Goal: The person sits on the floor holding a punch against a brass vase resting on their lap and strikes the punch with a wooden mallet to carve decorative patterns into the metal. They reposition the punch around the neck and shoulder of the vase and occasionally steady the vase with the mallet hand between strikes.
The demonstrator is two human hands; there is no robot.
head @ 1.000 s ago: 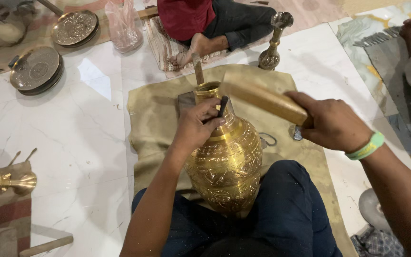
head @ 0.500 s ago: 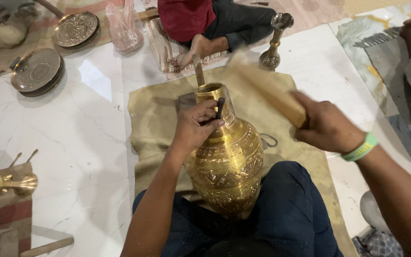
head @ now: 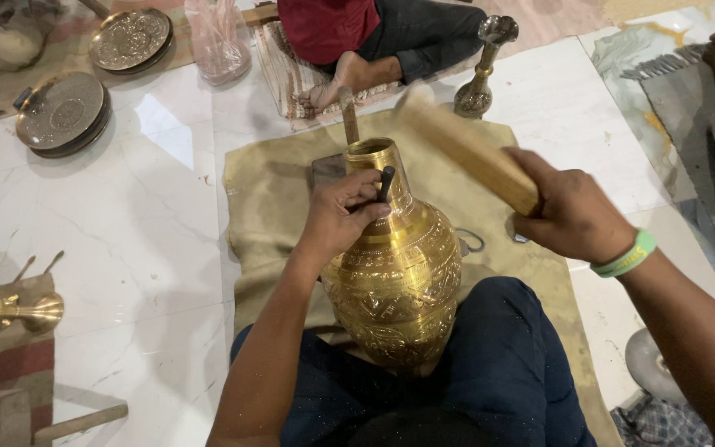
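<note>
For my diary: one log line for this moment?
left hand: holds punch on brass vase | right hand: wooden mallet raised

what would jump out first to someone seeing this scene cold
The big engraved brass vase in the middle, propped between the person's knees on a tan cloth. The left hand presses a dark chisel to its neck, while the right hand holds a wooden mallet raised above. Embossed metal plates lie on the white marble floor at upper left.
</note>
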